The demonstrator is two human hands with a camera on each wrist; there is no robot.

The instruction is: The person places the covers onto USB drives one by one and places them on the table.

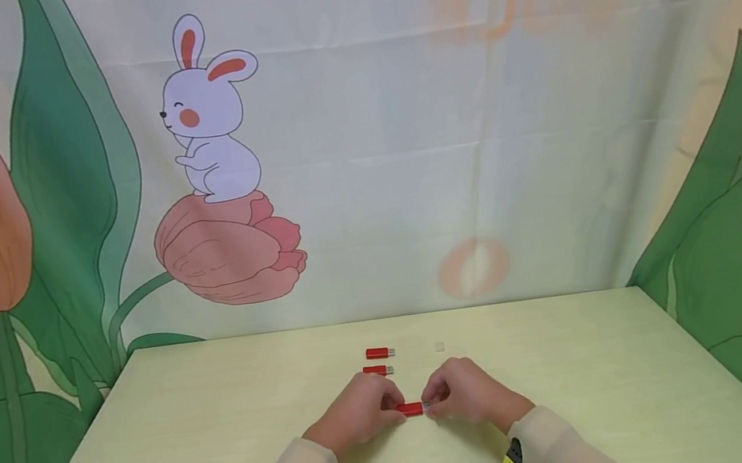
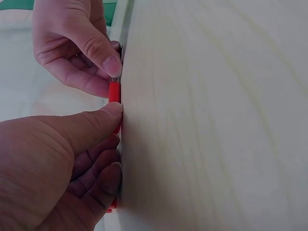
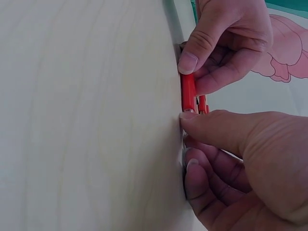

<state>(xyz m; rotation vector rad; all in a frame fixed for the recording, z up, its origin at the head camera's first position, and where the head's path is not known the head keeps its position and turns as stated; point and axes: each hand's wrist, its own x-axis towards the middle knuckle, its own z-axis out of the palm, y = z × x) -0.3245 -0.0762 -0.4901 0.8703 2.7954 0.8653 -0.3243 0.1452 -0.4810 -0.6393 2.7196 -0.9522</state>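
Low over the table, a red USB stick (image 1: 411, 410) lies level between both hands, its metal plug towards the right. My left hand (image 1: 366, 409) pinches the red body between thumb and fingers; the left wrist view shows this red USB stick (image 2: 114, 90) from the side. At the plug end, the thumb and fingertips of my right hand (image 1: 465, 393) pinch the tip. Those fingers mostly cover the plug, so I cannot tell whether a clear cap sits on it. The body also shows in the right wrist view, as a red USB stick (image 3: 188, 94).
Behind the left hand lie two more red USB sticks, the farther one (image 1: 377, 353) and the nearer one (image 1: 374, 371), plugs bare and pointing right. A small clear cap (image 1: 439, 347) lies to their right on the pale table (image 1: 583, 376). A printed curtain (image 1: 371, 183) hangs behind.
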